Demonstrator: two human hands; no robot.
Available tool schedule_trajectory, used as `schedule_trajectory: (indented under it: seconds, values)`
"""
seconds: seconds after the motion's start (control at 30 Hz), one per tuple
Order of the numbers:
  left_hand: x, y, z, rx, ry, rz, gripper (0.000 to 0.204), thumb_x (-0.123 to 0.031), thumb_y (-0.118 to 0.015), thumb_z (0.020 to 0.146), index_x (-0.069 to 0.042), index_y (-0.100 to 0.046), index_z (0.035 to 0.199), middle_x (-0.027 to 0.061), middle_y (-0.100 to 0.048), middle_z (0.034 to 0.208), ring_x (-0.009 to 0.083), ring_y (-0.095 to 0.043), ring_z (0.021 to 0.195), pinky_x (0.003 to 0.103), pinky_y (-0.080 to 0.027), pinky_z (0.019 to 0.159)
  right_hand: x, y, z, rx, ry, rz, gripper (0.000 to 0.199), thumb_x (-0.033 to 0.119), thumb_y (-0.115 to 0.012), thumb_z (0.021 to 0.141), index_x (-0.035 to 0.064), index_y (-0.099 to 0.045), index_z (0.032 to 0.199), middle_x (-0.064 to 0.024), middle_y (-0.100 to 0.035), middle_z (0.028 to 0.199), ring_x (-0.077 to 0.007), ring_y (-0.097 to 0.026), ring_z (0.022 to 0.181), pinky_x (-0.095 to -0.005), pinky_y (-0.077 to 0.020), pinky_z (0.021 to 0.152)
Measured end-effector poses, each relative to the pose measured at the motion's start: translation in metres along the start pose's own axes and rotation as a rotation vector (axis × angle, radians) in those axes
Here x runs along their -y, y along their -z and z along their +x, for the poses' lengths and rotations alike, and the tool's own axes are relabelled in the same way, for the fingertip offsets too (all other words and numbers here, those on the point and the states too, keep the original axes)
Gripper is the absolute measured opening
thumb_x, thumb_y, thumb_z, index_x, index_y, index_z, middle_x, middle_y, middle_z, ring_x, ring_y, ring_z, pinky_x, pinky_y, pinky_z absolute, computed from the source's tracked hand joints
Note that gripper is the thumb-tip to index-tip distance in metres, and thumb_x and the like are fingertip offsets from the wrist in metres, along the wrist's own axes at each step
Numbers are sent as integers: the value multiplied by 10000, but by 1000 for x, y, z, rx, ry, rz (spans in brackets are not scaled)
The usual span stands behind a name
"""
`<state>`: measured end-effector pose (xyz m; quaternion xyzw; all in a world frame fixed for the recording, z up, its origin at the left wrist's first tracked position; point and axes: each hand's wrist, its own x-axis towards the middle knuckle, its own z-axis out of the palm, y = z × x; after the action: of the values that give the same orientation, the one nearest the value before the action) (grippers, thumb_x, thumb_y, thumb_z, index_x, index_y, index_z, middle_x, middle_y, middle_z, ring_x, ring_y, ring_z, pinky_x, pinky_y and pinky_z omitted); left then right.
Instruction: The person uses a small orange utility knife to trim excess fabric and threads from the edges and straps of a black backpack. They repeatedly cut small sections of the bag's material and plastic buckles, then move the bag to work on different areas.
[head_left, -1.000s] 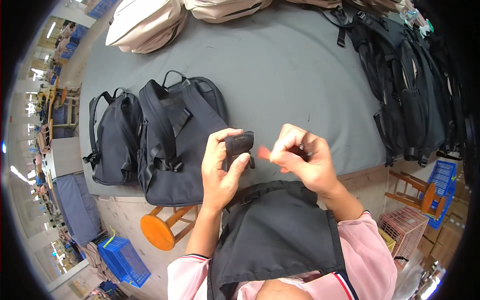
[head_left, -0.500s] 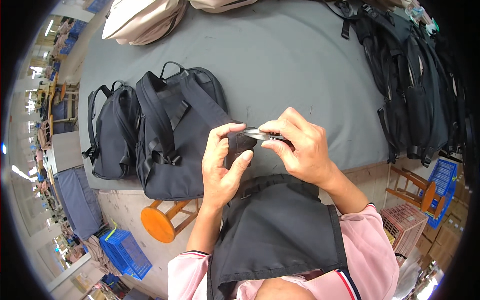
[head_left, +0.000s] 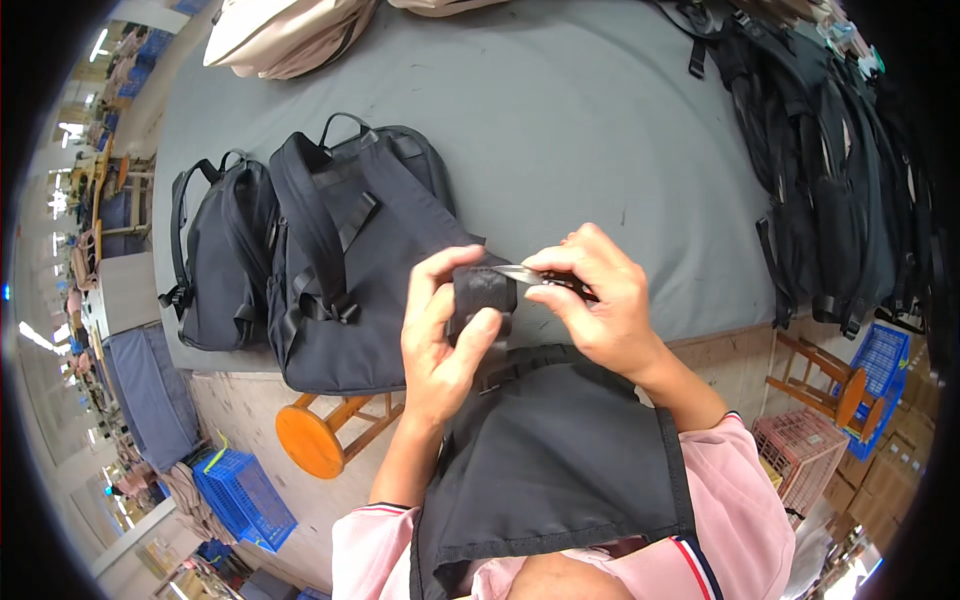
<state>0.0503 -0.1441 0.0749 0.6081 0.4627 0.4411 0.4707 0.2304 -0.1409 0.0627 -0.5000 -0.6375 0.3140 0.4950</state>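
The left hand (head_left: 445, 340) pinches a small black fabric piece (head_left: 483, 290) between thumb and fingers, holding it up above the near table edge (head_left: 720, 335), just right of the black backpack (head_left: 350, 260). The right hand (head_left: 600, 300) is closed around small metal snips (head_left: 530, 274) — their long axis runs left–right, tip pointing left and touching the fabric's upper right edge. The fabric lies directly left of the blades, so the right hand is the working one.
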Motion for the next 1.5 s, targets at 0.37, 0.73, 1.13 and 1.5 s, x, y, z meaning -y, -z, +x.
schedule_trajectory:
  seconds: [0.37,0.73,1.13,1.5]
  values:
    - [12,-3,-52,-87,619,-859,299,-246,-582,895,-7,-517,1061,93,-577,845,189,-545,817,313,-413,779,-15,-27,-6,322,-651,495,215,177,-518,935,11,-636,867,-8,-615,743,-40,-440,538,-203,-379,517]
    - [7,-14,-55,168,694,-628,376,-270,-545,919,-37,-454,1200,119,-603,900,184,-571,706,302,-464,679,-22,-51,-6,252,-824,942,339,137,-669,839,-13,-513,1099,-15,-556,692,-37,-461,504,-223,-472,577]
    - [6,5,-13,115,-290,626,197,-151,-691,728,-1,-574,780,128,-588,1101,287,-532,1052,503,-234,1039,-34,-56,14,465,-759,1026,275,242,-537,910,-5,-625,994,-40,-632,893,-76,-581,838,-235,-472,694]
    - [14,14,-10,45,148,-28,272,-229,-628,845,-5,-616,997,84,-567,1000,216,-504,962,325,-356,893,-4,0,-3,241,-28,-56,222,149,-695,757,84,-588,940,-31,-572,787,-206,-612,669,-283,-436,562]
